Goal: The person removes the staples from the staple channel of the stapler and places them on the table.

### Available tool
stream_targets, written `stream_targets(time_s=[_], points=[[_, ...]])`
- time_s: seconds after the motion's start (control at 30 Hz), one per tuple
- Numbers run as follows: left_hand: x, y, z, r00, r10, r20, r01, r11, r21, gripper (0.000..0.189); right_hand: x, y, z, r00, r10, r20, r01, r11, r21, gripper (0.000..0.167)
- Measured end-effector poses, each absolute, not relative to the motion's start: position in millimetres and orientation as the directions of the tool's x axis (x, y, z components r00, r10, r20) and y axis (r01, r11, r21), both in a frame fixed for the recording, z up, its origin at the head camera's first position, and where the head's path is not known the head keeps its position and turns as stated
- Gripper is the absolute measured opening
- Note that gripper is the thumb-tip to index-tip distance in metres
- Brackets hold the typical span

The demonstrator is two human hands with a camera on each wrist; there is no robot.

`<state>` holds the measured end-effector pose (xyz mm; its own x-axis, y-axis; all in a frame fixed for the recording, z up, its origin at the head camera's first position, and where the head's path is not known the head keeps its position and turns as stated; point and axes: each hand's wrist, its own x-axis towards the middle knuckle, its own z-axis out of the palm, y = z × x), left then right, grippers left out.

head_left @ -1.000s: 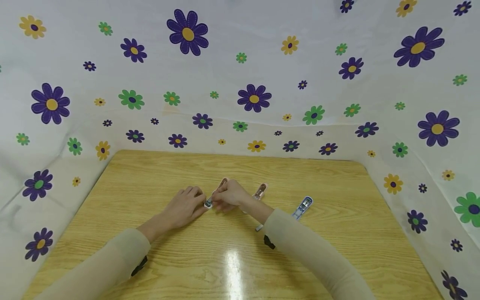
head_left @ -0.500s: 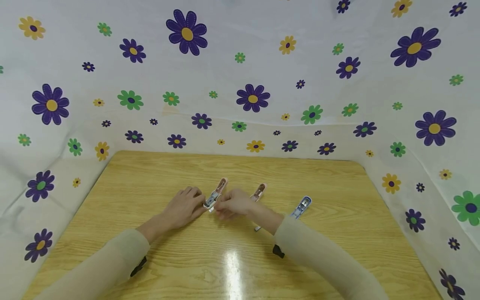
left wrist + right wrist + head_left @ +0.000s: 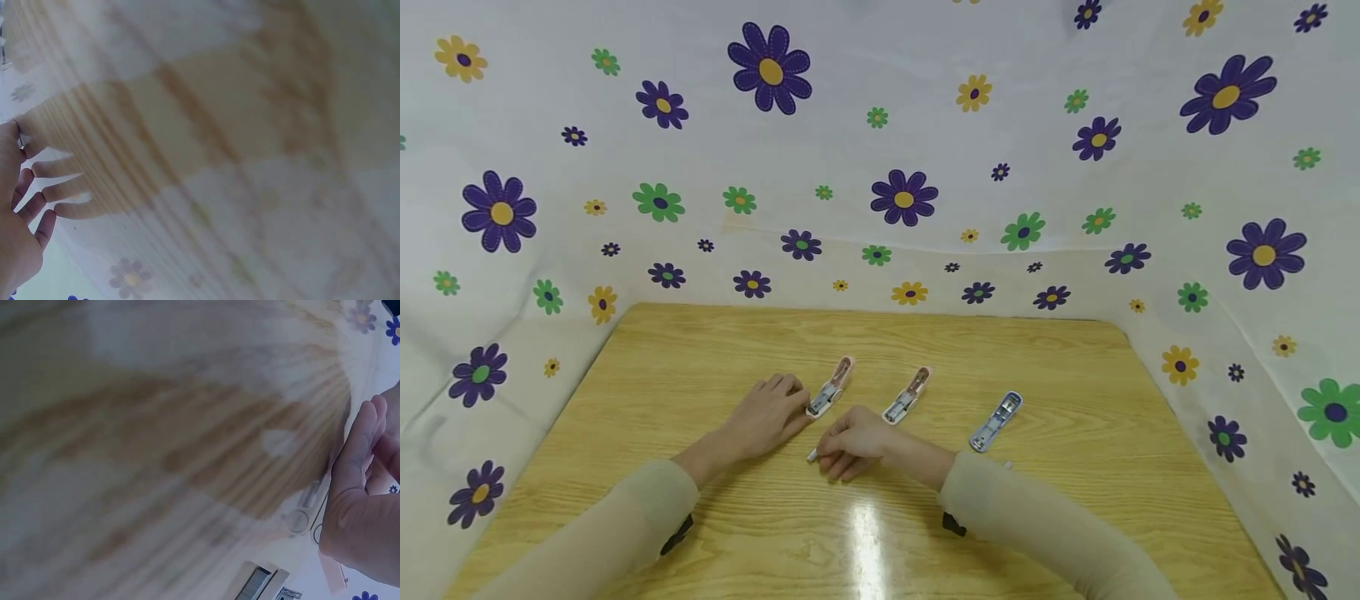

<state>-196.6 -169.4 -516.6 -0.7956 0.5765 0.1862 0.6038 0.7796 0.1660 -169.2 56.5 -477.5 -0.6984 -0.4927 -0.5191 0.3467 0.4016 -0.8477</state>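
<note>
An opened pink stapler (image 3: pixel 831 387) lies on the table, its metal channel showing. My left hand (image 3: pixel 767 417) rests at its near end, forefinger and thumb pinching that end. In the left wrist view, the fingers of my left hand (image 3: pixel 25 206) are spread and bent, with the stapler not discernible. My right hand (image 3: pixel 856 442) pinches a small silver strip (image 3: pixel 812 455) just above the wood, nearer me than the stapler. In the right wrist view, my right hand (image 3: pixel 359 506) hides what it holds.
A second opened pink stapler (image 3: pixel 907 395) lies to the right, with an opened blue stapler (image 3: pixel 997 422) beyond it. A small grey piece (image 3: pixel 1008 465) peeks out by the right sleeve (image 3: pixel 1037 517). Flower-printed cloth (image 3: pixel 842 150) encloses the wooden table (image 3: pixel 737 533).
My right hand has drawn back from the left pink stapler toward me, bringing the silver strip away from it. The left hand has stayed in place.
</note>
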Motion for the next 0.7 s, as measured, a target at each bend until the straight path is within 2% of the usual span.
stream_targets(time_s=[0.53,0.7], points=[[-194,-170,-517,-0.786,0.577,0.223,0.613,0.776,0.149,0.019,-166,51,-480,-0.735,-0.459,-0.500,0.313,0.424,-0.850,0.011],[-190,-167,-516,-0.799,0.563,0.209,0.596,0.786,0.164,0.020,-166,63,-475,-0.741,-0.476,-0.474,0.291,0.409,-0.865,0.016]])
